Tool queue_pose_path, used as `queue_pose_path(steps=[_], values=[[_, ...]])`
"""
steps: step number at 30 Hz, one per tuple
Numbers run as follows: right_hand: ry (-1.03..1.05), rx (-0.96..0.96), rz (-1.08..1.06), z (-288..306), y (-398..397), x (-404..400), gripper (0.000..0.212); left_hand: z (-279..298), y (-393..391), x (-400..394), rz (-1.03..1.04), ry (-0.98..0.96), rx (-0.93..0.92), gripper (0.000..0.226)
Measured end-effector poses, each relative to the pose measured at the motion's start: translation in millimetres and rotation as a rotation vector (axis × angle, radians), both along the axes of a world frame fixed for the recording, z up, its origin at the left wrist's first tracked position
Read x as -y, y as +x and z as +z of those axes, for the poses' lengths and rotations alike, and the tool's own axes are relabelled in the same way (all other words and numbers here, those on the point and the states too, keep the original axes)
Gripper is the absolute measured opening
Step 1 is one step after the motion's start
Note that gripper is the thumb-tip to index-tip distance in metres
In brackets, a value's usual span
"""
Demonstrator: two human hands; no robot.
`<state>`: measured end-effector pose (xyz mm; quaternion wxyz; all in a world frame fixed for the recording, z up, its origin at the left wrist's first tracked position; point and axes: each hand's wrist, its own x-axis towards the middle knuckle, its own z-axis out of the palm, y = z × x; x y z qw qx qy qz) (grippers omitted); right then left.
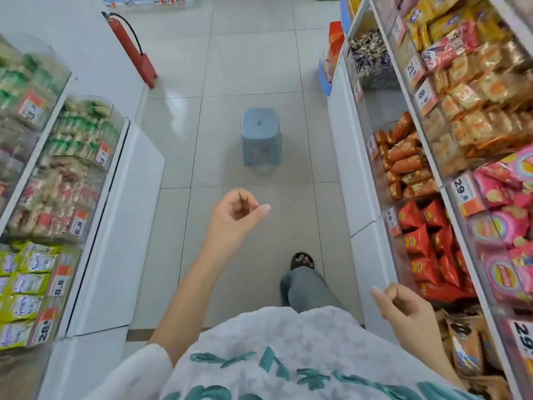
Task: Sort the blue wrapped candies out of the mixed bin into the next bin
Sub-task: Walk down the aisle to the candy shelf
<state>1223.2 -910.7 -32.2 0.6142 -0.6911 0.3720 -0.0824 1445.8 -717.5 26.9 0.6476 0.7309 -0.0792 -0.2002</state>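
From the stool (pixel 261 134) in the middle of the aisle, everything fans out to either side. Left of it stand shelves of snack packs (pixel 52 180) behind clear fronts, green and yellow ones nearest the person, with a red extinguisher (pixel 131 47) leaning on the white wall beyond. Just this side of the stool, the left hand (pixel 235 216) hangs in mid-air over the floor tiles, its fingers (pixel 261 209) loosely curled toward the thumb and pinching nothing that I can make out (there is a dark shadow in the palm, no wrapper). A sandalled foot (pixel 302 261) is planted on the tiles below it. Further right, near the lower shelf edge, the right hand (pixel 403 307) is likewise loosely curled and holds nothing.

Right of the stool rise the sweet shelves. The likeliest mixed bin (pixel 370 60) sits at the far end, beyond the stool, packed with twist-wrapped candies (pixel 366 53) in dark blue and pale wrappers; they are too blurred to tell apart one by one, and which bin is the next one I cannot tell.

As I judge it, sorting has not begun: this is the walk-up. The next move calls for stepping past the stool, facing that bin, and reaching in for a blue piece.
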Motion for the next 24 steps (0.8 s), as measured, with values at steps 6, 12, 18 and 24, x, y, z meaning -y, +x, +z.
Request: queue_pose_path(steps=[6, 12, 18, 24], values=[[0.063, -0.039, 0.029, -13, 112, 75, 0.043, 10, 142, 86, 0.063, -0.07, 0.067, 0.024], [-0.025, 0.011, 0.199, 15, 296, 154, 0.037, -4, 231, 122, 0.069, -0.008, -0.092, 0.025], [-0.103, 0.07, 0.27, 34, 477, 201, 0.043, -23, 295, 119, 0.173, 0.072, -0.268, 0.025], [-0.069, 0.113, 0.168, 24, 617, 221, 0.044, -36, 436, 140, 0.13, 0.121, -0.285, 0.027]])
